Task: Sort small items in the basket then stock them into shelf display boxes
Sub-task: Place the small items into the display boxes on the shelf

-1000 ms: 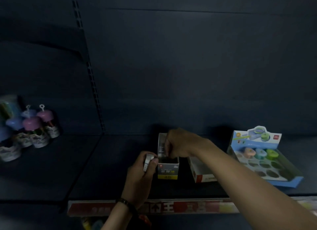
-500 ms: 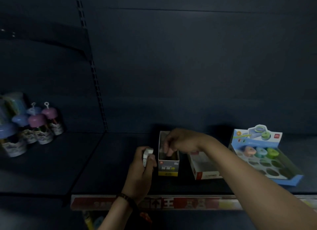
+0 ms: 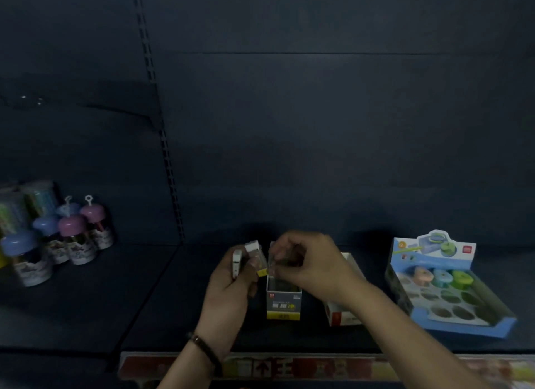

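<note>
Stocking erasers (image 3: 256, 256), the left hand (image 3: 228, 290) is gripping two beside the box (image 3: 283, 304); the right hand (image 3: 311, 264) is pinching a blurred item (image 3: 272, 260) just above it; it should probably be going in upright, flush.

— We see two small white blocks (image 3: 238, 262) gripped in the left hand (image 3: 231, 290); one is tilted and yellow-ended, and it meets the right hand (image 3: 307, 264).
— And our open-topped grey box (image 3: 283, 303) (yellow strip in front) stands upright just under that right hand.
</note>
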A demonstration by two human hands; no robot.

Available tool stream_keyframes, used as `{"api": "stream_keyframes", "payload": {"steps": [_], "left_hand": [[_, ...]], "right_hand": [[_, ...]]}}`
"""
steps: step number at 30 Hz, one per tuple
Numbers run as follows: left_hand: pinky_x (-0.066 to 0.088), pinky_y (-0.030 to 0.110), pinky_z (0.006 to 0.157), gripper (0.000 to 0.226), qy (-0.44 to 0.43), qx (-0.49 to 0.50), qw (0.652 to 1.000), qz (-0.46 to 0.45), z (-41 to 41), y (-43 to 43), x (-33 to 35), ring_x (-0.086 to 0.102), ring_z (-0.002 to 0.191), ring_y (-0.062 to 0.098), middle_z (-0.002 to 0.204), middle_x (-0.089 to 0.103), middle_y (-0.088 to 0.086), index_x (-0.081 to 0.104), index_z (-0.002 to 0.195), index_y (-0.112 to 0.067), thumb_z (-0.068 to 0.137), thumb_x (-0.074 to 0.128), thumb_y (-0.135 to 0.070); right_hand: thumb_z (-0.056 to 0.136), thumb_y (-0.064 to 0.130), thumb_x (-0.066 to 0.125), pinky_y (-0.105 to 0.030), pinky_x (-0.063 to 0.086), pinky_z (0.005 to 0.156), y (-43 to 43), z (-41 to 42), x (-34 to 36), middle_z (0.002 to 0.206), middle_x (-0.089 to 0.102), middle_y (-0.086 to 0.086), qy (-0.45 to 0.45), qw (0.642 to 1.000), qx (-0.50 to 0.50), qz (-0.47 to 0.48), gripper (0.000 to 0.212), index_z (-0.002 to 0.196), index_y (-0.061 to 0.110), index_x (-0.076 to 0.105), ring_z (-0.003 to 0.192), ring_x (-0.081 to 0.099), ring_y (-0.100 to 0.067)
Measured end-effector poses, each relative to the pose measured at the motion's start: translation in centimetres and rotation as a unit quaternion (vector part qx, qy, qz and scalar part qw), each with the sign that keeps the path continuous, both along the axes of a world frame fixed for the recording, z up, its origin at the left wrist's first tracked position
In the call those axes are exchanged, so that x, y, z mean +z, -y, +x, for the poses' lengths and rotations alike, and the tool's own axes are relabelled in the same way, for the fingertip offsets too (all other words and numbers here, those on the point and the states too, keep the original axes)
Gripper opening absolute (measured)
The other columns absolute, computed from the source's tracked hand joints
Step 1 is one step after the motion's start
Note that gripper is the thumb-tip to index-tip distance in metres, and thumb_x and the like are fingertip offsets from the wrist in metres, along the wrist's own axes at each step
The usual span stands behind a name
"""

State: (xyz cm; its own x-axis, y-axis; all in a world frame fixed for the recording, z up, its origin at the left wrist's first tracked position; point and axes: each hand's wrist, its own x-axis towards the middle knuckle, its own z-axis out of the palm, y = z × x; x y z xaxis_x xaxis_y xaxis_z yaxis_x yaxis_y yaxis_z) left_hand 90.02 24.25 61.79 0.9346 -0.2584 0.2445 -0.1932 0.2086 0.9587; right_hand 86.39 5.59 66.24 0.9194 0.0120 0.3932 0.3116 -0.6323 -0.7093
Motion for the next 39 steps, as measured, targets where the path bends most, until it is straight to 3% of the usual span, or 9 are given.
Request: {"api": "stream_keyframes", "payload": {"steps": [5,12,15,19,24,28,31,35,39], "left_hand": [[0.051,0.024,0.062,0.011,-0.02,0.004,1.0,0.014,0.8,0.6,0.8,0.065,0.076,0.013,0.089,0.072,0.006,0.065,0.11,-0.005,0.106,0.057,-0.01],[0.049,0.024,0.061,0.012,0.043,-0.002,0.996,0.073,1.1,1.4,1.2,0.058,0.071,0.014,0.079,0.064,0.004,0.063,0.105,-0.008,0.108,0.055,-0.017],[0.049,0.017,0.07,0.013,0.09,0.016,0.988,0.126,0.7,0.8,0.2,0.06,0.076,0.004,0.085,0.067,-0.009,0.064,0.103,-0.024,0.108,0.053,-0.019],[0.044,0.015,0.058,0.011,0.112,0.091,0.969,0.201,-0.1,-0.4,-2.5,0.055,0.064,0.0,0.076,0.062,-0.005,0.056,0.097,-0.027,0.106,0.056,-0.031],[0.048,0.029,0.058,0.02,0.027,0.068,0.986,0.147,0.4,-0.4,-4.8,0.049,0.061,0.005,0.075,0.051,-0.004,0.048,0.1,-0.029,0.102,0.052,-0.049],[0.045,0.031,0.062,0.015,-0.059,0.03,0.995,0.069,0.8,-0.5,-5.0,0.04,0.065,0.01,0.081,0.044,-0.003,0.045,0.101,-0.029,0.113,0.036,-0.033],[0.042,0.031,0.061,0.019,-0.047,0.026,0.996,0.068,0.9,-0.6,-5.2,0.039,0.063,0.009,0.081,0.042,-0.001,0.046,0.099,-0.03,0.113,0.034,-0.024],[0.04,0.032,0.057,0.015,0.024,0.012,0.995,0.092,0.9,-0.5,-5.8,0.04,0.063,0.01,0.076,0.045,-0.007,0.052,0.105,-0.031,0.113,0.041,-0.024],[0.049,0.034,0.065,0.013,0.103,0.018,0.986,0.133,1.2,-0.5,-6.6,0.053,0.072,0.013,0.083,0.057,-0.008,0.062,0.116,-0.031,0.108,0.052,-0.033]], "right_hand": [[0.078,0.027,0.093,-0.012,0.049,0.074,-0.2,-0.4,0.3,0.09,0.07,0.017,0.063,0.996,-0.035,-0.062,0.023,0.095,0.034,0.079,0.09,0.067,-0.002],[0.083,0.035,0.086,-0.019,0.054,0.074,0.1,-0.1,0.5,0.089,0.073,0.017,0.096,0.986,-0.068,-0.122,0.025,0.107,0.029,0.081,0.084,0.068,-0.002],[0.085,0.03,0.083,-0.019,0.052,0.075,1.5,0.0,1.1,0.092,0.072,0.02,0.05,0.982,-0.075,-0.165,0.021,0.105,0.033,0.081,0.085,0.066,0.001],[0.089,0.032,0.081,-0.025,0.059,0.084,4.2,0.8,1.8,0.103,0.073,0.017,-0.08,0.969,-0.051,-0.229,0.021,0.11,0.035,0.08,0.093,0.067,0.001],[0.091,0.032,0.078,-0.019,0.054,0.085,3.2,2.3,1.8,0.105,0.076,0.023,-0.15,0.945,0.004,-0.291,0.017,0.107,0.034,0.083,0.094,0.066,0.006],[0.088,0.033,0.082,-0.029,0.06,0.087,2.5,3.8,1.2,0.098,0.079,0.019,-0.178,0.933,0.0,-0.313,0.012,0.099,0.029,0.085,0.089,0.07,0.003],[0.088,0.032,0.084,-0.025,0.061,0.082,2.5,4.4,0.4,0.094,0.08,0.017,-0.205,0.934,0.004,-0.293,0.009,0.096,0.027,0.085,0.081,0.07,0.005],[0.094,0.025,0.077,-0.02,0.056,0.056,2.7,4.7,-0.2,0.087,0.078,0.009,-0.246,0.943,-0.008,-0.224,0.005,0.094,0.024,0.082,0.065,0.073,-0.008],[0.096,0.008,0.068,-0.013,0.052,0.072,2.6,4.9,-0.5,0.095,0.075,0.017,-0.252,0.953,-0.002,-0.165,0.021,0.099,0.023,0.083,0.089,0.068,0.003]]}}
